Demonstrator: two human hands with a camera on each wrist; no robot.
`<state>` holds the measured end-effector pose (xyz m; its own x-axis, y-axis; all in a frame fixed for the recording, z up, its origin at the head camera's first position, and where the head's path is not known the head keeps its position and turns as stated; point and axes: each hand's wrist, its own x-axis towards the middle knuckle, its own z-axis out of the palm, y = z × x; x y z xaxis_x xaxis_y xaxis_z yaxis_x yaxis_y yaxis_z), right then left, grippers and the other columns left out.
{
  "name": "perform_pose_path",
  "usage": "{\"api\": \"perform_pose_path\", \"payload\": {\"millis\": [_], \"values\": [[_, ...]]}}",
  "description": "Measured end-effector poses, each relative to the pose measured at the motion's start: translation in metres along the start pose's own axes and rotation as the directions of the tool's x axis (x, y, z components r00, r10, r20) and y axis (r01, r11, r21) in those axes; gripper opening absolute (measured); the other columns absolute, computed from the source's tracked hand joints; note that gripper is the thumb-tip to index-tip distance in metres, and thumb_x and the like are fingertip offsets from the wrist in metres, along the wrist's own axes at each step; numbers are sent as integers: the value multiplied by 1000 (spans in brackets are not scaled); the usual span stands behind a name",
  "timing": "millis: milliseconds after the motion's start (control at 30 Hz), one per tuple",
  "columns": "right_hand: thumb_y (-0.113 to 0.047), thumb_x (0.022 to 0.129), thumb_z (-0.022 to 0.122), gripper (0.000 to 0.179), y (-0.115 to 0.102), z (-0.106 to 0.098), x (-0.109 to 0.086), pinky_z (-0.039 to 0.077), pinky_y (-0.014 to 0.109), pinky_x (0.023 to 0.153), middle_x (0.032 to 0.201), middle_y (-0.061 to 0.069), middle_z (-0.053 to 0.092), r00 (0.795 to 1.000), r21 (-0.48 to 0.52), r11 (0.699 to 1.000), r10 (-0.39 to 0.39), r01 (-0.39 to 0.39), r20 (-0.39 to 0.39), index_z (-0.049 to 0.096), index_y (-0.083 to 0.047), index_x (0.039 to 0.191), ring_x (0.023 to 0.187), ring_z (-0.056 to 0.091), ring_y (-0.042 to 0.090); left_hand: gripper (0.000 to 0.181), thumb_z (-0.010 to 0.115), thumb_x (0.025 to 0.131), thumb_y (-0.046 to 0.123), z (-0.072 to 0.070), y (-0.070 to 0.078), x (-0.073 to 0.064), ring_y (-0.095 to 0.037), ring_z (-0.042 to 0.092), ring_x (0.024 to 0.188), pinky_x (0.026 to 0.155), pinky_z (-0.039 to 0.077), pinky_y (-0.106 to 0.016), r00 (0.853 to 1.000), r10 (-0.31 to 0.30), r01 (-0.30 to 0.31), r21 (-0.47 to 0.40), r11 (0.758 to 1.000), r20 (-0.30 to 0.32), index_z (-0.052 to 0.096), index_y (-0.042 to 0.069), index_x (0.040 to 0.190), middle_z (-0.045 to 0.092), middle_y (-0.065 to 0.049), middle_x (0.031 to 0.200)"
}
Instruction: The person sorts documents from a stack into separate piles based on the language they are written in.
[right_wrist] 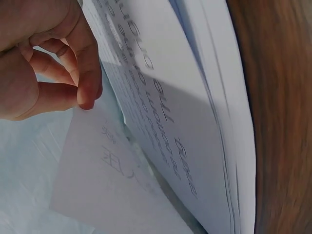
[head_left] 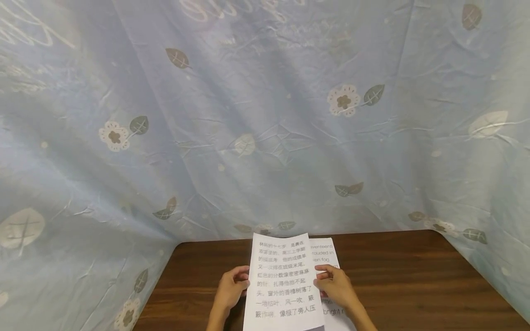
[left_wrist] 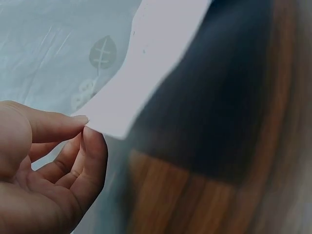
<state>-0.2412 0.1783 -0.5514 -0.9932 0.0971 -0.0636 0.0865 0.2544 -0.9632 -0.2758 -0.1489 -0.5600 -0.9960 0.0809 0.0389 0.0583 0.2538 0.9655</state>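
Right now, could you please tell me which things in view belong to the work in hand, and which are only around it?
Part of the work:
- sheet with Chinese writing, held at both sides
- pages with English writing, partly behind the sheet; probably part of it

Only around it:
- wooden table
- cloth with leaves and flowers

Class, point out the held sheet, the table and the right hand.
Held sheet (head_left: 282,281): head view, middle of printed side.
Table (head_left: 414,276): head view, bare wood.
Right hand (head_left: 337,283): head view, back of hand.
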Motion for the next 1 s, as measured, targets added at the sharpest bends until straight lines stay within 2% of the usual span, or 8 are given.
{"api": "perform_pose_path", "payload": {"millis": [400,1000], "values": [[-5,91,73,52,-3,23,-2,64,28,65,110,15,67,995,44,998,-45,41,89,61,10,139,79,69,19,46,69,92,-6,-32,-11,-6,-16,65,87,68,62,-30,998,-58,59,6,998,-30,64,-8,138,68,-17,109],[-5,90,73,56,-11,57,-5,64,27,65,108,13,67,991,78,996,-59,50,120,59,9,143,81,68,17,47,71,92,-4,-64,-18,-12,-19,66,91,72,62,-34,988,-127,132,54,990,-88,66,-3,139,69,-15,112]]}}
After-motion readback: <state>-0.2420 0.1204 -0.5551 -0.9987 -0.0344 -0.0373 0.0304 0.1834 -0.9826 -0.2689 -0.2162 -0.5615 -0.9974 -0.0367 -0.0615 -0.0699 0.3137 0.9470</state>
